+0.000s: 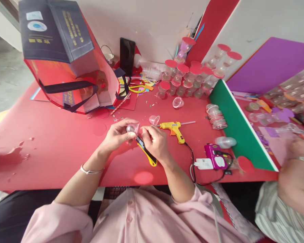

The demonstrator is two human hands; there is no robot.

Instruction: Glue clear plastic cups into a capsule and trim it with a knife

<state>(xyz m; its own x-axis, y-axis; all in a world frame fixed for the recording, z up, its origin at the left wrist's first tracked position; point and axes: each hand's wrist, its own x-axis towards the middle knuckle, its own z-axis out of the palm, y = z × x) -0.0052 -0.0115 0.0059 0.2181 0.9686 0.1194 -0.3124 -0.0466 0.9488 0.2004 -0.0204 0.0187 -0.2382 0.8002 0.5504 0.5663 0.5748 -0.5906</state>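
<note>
Pink shirt (147, 216) fills the bottom as our left hand (116, 135) pinches a clear cup (132, 128) mid-frame, our right hand (157, 141), grip unclear, seemingly working its rim (137, 129), steadiness needed next.

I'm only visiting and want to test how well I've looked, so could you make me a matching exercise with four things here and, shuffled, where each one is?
Things
1. Small, clear, rimmed plastic cup
2. Yellow pistol-shaped glue gun
3. Large dark-blue and red bag
4. Magenta plastic power block

Places
A. At the back left of the red tabletop
B. Near the tabletop's front edge, toward the right
C. In the left hand
D. Lying to the right of the right hand, nozzle pointing left

Pairs: 1-C, 2-D, 3-A, 4-B
</note>
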